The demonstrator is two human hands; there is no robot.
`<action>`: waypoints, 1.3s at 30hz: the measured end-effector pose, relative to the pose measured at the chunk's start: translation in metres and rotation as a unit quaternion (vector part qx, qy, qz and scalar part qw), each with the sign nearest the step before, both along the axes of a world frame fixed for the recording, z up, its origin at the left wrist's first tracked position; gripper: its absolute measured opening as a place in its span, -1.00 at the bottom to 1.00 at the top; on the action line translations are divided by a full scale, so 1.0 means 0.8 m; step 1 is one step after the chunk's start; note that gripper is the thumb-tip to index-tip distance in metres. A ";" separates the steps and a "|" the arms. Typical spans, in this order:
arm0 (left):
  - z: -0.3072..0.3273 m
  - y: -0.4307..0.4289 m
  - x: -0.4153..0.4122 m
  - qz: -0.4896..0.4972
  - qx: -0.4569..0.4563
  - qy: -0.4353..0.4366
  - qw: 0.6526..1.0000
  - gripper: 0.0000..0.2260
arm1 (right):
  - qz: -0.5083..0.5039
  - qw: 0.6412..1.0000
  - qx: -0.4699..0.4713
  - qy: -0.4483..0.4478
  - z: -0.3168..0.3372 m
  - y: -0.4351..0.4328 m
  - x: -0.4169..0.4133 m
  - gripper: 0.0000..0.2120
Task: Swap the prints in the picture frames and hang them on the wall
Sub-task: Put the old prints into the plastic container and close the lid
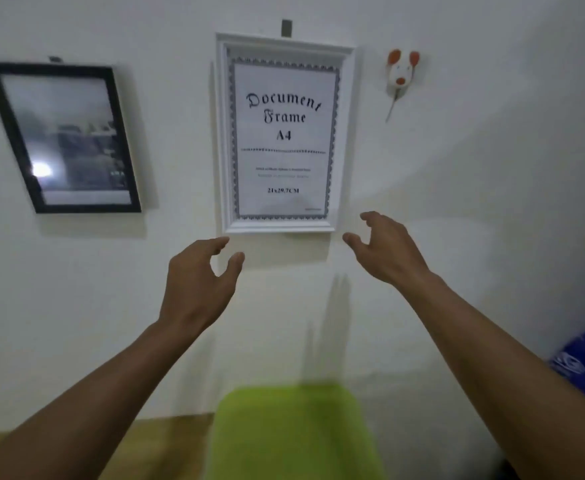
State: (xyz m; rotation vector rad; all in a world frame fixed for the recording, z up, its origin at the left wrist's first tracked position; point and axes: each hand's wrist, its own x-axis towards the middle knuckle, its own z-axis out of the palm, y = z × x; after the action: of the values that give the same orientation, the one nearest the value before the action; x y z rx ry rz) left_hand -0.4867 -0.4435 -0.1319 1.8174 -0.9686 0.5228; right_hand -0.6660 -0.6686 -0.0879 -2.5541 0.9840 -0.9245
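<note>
Our forearms (76,393) enter from six o'clock. At ten o'clock the black frame (123,140) hangs on the wall. Our left hand (197,282) is spread wide and empty, just below the white frame (222,133) at twelve. Our right hand (384,249) is spread and empty too, by the frame's five-o'clock corner.
</note>
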 end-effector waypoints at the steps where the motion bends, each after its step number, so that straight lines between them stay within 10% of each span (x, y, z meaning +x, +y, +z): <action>1: -0.024 0.004 -0.003 -0.003 0.024 0.024 0.999 -0.63 | -0.003 1.000 0.016 0.021 -0.021 0.004 -0.005 -0.41; 22: -0.384 0.042 -0.024 0.039 0.472 0.265 0.840 -0.41 | -0.044 0.905 0.310 0.288 -0.416 0.033 -0.096 -0.54; 39: -0.406 0.046 -0.017 0.061 0.343 0.461 0.816 -0.51 | -0.078 0.892 0.417 0.159 -0.449 0.031 -0.093 -0.65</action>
State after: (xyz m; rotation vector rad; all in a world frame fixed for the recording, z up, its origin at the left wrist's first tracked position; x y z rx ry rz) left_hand -0.4999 -0.4069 -0.4568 2.3750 -0.3401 -0.7295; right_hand -0.7404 -0.6439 -0.4472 -1.9075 1.3211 -0.0309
